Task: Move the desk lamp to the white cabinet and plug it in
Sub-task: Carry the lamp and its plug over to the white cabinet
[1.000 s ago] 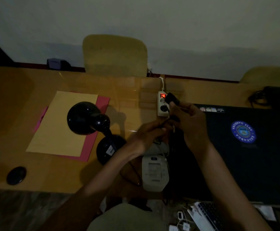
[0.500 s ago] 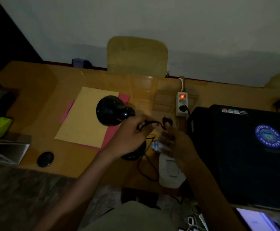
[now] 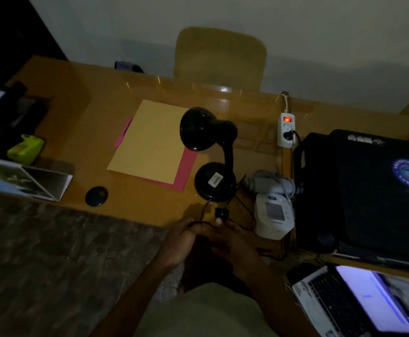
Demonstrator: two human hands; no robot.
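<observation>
A black desk lamp [image 3: 213,152] stands on the wooden desk [image 3: 96,132], its round base [image 3: 214,181] near the front edge and its shade over a yellow sheet. Its thin black cord [image 3: 204,210] runs from the base down to my hands at the desk's front edge. My left hand [image 3: 181,239] is closed on the cord. My right hand [image 3: 232,242] pinches the lamp's black plug [image 3: 221,213] at its fingertips. The white power strip [image 3: 286,129], with a red lit switch and one black plug in it, lies at the back right. No white cabinet is in view.
A yellow sheet [image 3: 152,142] lies over a pink one left of the lamp. A white blood pressure monitor [image 3: 274,216] sits right of the base, a black laptop bag [image 3: 361,190] beyond it. An open laptop [image 3: 359,302] is at lower right, a black disc [image 3: 96,196] at the front left.
The lamp's plug has come out of the power strip. Both hands have drawn back with the cord and plug from beside the strip to the desk's front edge; the view has shifted right and back.
</observation>
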